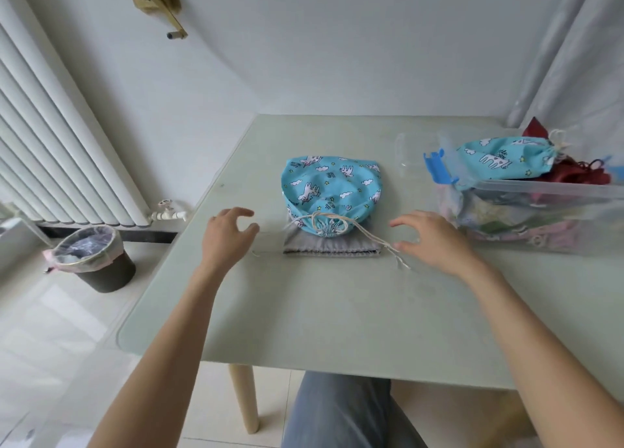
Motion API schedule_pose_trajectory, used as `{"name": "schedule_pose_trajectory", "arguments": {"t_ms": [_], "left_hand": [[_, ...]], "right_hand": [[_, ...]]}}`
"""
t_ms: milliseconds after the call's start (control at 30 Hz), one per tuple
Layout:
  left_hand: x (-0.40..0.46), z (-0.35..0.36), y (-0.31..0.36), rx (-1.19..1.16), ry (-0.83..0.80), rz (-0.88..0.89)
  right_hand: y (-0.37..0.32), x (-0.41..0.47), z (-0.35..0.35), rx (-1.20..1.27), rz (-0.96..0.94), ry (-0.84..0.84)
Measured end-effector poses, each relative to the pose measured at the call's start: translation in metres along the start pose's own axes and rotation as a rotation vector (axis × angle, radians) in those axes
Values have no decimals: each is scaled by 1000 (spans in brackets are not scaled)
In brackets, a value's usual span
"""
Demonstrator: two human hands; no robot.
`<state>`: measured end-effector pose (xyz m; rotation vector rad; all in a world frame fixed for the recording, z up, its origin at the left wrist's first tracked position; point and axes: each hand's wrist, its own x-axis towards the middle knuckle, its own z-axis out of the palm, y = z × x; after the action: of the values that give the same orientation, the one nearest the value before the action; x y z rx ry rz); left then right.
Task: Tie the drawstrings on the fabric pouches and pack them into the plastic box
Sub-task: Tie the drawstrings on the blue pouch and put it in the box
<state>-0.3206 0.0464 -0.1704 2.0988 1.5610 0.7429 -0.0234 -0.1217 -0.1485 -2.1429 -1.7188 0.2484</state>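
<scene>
Hovering both hands over the table point(337, 312), person holds nothing. Left hand point(227, 236) sits just left of the blue pouch point(329, 187), fingers point(241, 213) loosely curled and apart, off the fabric. Right hand point(434, 240) mirrors it on the right side, fingers spread, close to the loose cord ends.

Blue pouch, unicorn print, lies mid-table with its mouth gathered toward the person. Its drawstring point(324, 223) is wrapped around the neck; tails trail right toward the right hand. Looks knotted, but can't confirm from this angle. Pouch lies on top of a grey pouch point(332, 245), which lies flat beneath, near edge showing.

Plastic box point(540, 211) stands at the table's right side, clear walls, blue latch point(437, 169) on its left end. Second blue pouch point(503, 158) lies on top of its contents, neck tied, over dark red fabric.

Off the table: radiator point(50, 143) on left wall, lined bin point(93, 258) on the floor below it.
</scene>
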Motion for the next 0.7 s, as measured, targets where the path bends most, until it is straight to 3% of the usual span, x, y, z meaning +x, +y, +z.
{"name": "schedule_pose_trajectory", "arguments": {"t_ms": [133, 233, 333, 567, 700], "left_hand": [[-10, 8, 25, -80, -24, 345], [-11, 20, 41, -20, -74, 443], [-10, 27, 50, -38, -88, 407], [-14, 4, 37, -473, -154, 235], [-15, -3, 22, -423, -179, 126]], "right_hand": [[-32, 3, 5, 304, -20, 11], [-51, 14, 22, 201, 36, 43], [-62, 20, 30, 259, 71, 61], [-38, 6, 10, 304, 105, 316], [-24, -2, 10, 318, 141, 276]]}}
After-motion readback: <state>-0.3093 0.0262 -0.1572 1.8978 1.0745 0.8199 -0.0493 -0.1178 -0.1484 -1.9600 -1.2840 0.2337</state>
